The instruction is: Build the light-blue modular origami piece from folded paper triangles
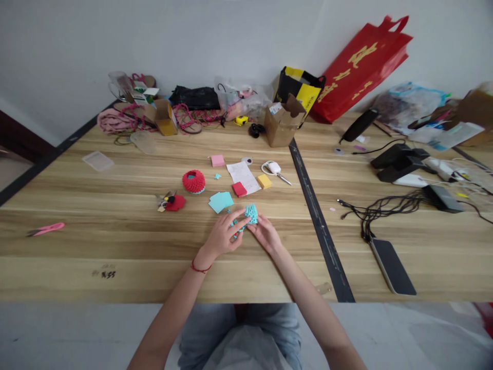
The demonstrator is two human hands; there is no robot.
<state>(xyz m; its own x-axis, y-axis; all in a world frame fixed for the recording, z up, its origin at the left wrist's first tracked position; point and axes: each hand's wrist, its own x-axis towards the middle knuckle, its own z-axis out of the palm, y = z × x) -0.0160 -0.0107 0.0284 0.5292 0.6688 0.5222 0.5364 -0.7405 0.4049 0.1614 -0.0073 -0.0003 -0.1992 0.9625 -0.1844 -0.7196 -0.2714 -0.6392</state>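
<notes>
Between my two hands is a light-blue piece built from many small folded paper units point(251, 213), close above the wooden table. My left hand point(227, 231) has its fingers bent over the left side of this piece, covering part of it. From the right, my right hand point(265, 232) grips its edge with thumb and fingers. Beyond my left hand lie light-blue paper squares point(221, 202). Further off stands a round red folded-paper piece point(193, 181) with a light-blue base, hollow at the top. A small light-blue paper bit point(217, 176) lies near it.
Around the middle lie a printed sheet point(243, 174), red point(239, 189), yellow point(264, 181) and pink point(217, 161) paper stacks, and scissors point(283, 177). Pink-handled cutters point(46, 229) are at left. Boxes and bags line the wall. Black cables point(379, 208) and a power bank point(393, 266) lie right.
</notes>
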